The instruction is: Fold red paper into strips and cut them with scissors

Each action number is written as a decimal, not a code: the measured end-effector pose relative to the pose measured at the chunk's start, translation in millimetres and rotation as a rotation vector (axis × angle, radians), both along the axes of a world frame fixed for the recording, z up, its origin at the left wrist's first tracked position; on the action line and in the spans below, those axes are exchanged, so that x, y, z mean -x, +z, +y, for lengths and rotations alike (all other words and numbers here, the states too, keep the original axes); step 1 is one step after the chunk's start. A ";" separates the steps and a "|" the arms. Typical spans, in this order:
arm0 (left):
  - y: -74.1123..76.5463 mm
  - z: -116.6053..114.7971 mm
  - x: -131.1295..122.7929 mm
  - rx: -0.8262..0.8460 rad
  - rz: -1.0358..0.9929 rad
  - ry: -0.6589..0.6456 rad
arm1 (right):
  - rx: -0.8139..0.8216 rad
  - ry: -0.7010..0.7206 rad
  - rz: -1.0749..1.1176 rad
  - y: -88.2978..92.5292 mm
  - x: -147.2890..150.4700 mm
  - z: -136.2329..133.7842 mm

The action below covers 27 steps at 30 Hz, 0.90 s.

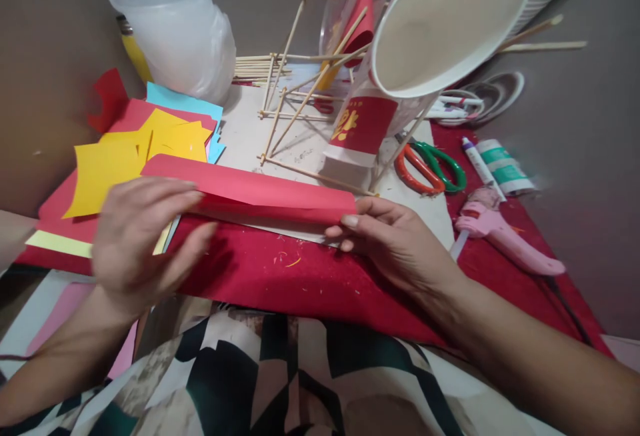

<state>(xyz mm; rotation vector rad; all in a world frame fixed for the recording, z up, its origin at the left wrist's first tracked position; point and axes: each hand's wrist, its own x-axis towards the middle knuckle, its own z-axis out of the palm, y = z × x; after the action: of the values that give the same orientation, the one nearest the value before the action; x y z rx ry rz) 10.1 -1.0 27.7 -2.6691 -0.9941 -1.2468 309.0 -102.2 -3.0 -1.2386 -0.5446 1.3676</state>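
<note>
Along the left edge of the table (pixel 310 276), which has a red cover, yellow sheets (pixel 173 139) lie loosely over red ones, and a blue sheet (pixel 187 98) shows out behind them. Toward the back left corner, a stack of clear plastic cups (pixel 180 43) is tipped sideways. On the middle of the table lies a grey board (pixel 240 106), and upon it stands a frame of thin sticks (pixel 320 176). Large paper cups (pixel 450 29) lean over the right part of this frame and hide much of it; their wide mouth faces the camera. To the right of the board's middle are scissors (pixel 436 183) with one orange handle and one green. Nearer to the table's right edge are a marker (pixel 483 168), a white and green roll (pixel 506 166) and a pink glue gun (pixel 515 239).

The red paper (pixel 260 189), folded lengthwise into a long strip, is just before the frame and covers part of the board's front edge; whether it rests there, I cannot tell. The right hand (pixel 390 229) pinches its right end, thumb in front and fingers behind, with the forearm coming from the front right corner. The left hand (pixel 150 236) is at the other end, fingers extended over the strip and thumb well apart below, so it does not grip; whether its fingertips touch the paper is unclear.
</note>
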 end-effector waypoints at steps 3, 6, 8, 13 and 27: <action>4.3 0.9 -19.9 -0.168 0.227 -0.221 | -0.009 0.013 -0.007 -0.8 -1.0 -0.3; 4.5 7.6 -34.8 -0.103 0.320 -0.258 | -0.017 0.013 -0.011 0.0 -2.0 -1.8; 4.2 10.4 -40.6 -0.085 0.332 -0.283 | -0.021 0.008 -0.019 1.1 -2.6 -2.9; 2.7 10.5 -46.0 -0.090 0.290 -0.335 | -0.035 0.009 -0.050 1.1 -3.5 -3.3; 0.3 17.5 -49.7 0.100 0.363 -0.313 | -0.092 0.051 -0.107 -2.3 -2.7 -2.5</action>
<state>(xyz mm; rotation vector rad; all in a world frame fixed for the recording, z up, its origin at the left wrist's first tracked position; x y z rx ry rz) 59.8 16.5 27.9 -3.0617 -0.6228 -0.7101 311.7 -104.7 -5.3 -1.2351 -0.7103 1.3098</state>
